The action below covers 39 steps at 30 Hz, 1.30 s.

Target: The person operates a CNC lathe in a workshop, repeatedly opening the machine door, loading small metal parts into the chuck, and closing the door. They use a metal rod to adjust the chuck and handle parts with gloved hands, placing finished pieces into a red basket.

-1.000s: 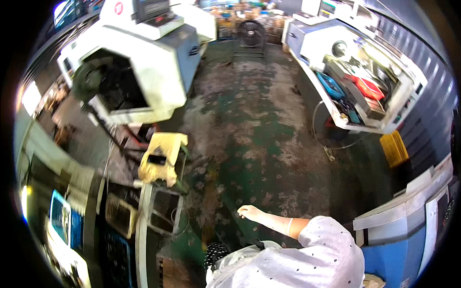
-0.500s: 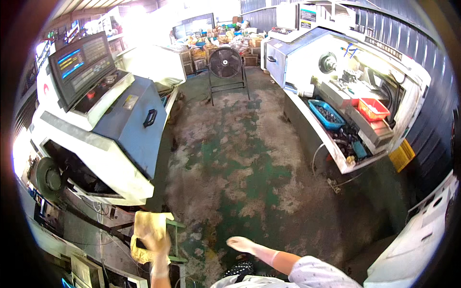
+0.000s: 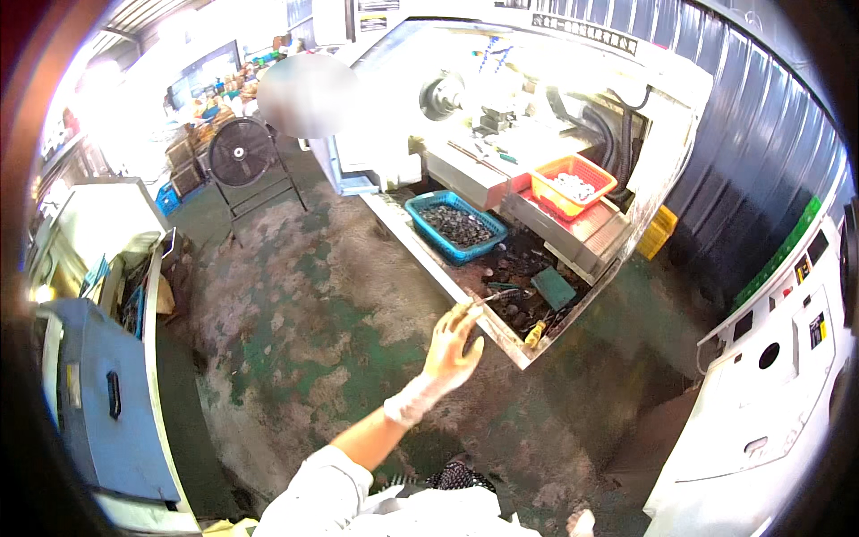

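**Gloved hand holds a thin tool at the tray's near corner**

A gloved hand point(image 3: 452, 345) is raised in the middle of the view, its forearm coming up from the lower edge out of a white sleeve point(image 3: 309, 497). Which of the two hands it is cannot be settled from this view; by the way it is carried on the near side of the body it is taken here as the right one. The fingers are pinched around a thin metal tool point(image 3: 490, 297), whose tip is pointed right and far, toward the machine. The grip is kept light and high, as suits a slim thing that is aimed rather than pushed.

The tool is held just over the near corner of the machine tray point(image 3: 465, 309), a long metal trough that is set under the open lathe point(image 3: 501, 98), presumably so that scrap is caught below the work. In the tray a blue basket point(image 3: 456, 228) of dark chips is seen, and farther right an orange basket point(image 3: 573, 186) of pale parts is rested on a ledge; the two are kept apart, likely so that waste and pieces stay unmixed. A green block point(image 3: 555, 288) and a yellow-handled tool point(image 3: 535, 333) are lying among dark swarf near the hand.

Far left a floor fan point(image 3: 240, 154) is stood on the worn green floor point(image 3: 295, 331). The other hand is not shown.
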Motion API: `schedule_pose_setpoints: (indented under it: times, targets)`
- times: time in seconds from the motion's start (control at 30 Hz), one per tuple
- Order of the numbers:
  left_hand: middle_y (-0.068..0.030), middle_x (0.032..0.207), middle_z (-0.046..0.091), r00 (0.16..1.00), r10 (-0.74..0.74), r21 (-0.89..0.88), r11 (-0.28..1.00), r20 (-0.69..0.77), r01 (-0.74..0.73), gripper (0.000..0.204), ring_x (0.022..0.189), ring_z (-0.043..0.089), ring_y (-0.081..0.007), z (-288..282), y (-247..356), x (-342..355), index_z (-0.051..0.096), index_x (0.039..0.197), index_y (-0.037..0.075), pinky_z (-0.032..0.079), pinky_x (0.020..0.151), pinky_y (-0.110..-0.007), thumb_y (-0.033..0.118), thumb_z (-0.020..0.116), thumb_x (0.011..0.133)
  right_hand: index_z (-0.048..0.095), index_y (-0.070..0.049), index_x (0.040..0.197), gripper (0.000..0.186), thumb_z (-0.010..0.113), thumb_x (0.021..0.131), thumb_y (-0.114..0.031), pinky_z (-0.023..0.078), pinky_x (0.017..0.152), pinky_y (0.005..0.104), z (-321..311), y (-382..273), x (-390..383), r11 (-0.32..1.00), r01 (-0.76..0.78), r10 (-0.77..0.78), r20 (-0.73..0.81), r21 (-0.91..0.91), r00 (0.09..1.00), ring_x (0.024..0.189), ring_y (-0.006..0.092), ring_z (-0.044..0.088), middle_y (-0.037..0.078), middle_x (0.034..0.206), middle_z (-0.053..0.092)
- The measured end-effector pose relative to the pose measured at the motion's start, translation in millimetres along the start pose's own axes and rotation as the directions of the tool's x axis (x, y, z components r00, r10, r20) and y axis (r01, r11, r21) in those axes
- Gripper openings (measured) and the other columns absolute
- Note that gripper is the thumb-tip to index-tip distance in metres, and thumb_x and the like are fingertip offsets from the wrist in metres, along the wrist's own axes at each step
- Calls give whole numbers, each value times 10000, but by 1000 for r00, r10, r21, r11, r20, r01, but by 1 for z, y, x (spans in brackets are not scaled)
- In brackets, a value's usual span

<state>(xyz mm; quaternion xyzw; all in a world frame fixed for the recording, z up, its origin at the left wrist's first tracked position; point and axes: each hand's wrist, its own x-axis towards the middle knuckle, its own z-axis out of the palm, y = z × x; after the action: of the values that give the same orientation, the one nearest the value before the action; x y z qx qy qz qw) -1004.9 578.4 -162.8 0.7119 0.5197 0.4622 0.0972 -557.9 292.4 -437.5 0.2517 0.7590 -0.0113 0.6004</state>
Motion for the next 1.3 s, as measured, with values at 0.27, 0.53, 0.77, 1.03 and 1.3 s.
schedule_pose_setpoints:
  times: [0.27,0.53,0.77,1.03,1.3]
  targets:
    - [-99,787,576,972,139,179,978,-189,-105,202,765,552,-251,38,-141,279,545,907,56,432,696,-320,37,517,708,527,-36,890,282,419,813,-284,401,567,330,-61,30,63,-916,161,341,498,368,797,670,194,522,104,789,561]
    - [-98,739,596,991,131,462,879,10,-120,190,717,571,-261,118,-269,466,628,724,114,450,657,-355,286,558,680,536,7,974,337,411,790,-247,430,585,294,-207,112,71,-878,434,448,664,202,598,686,191,578,119,836,599]
    - [-152,760,579,968,-6,452,885,252,-112,221,714,564,-298,122,-284,482,605,665,57,445,658,-375,263,600,587,534,2,966,334,418,789,-256,423,560,285,-255,56,86,-983,126,185,719,135,670,674,185,569,102,807,592]
    - [-38,684,592,890,-363,-242,870,276,430,210,598,548,-129,94,-308,500,609,790,5,427,545,-250,214,595,767,536,-11,943,329,398,822,-284,419,576,274,-218,-4,69,-931,349,134,782,-112,609,667,164,554,73,788,581]
    - [-23,772,578,750,83,-753,6,656,658,183,728,546,-121,90,-139,362,558,871,62,442,720,-282,230,557,799,557,-9,990,251,441,839,-172,415,719,242,-223,-10,-43,-778,626,406,798,46,445,773,131,538,75,893,582]
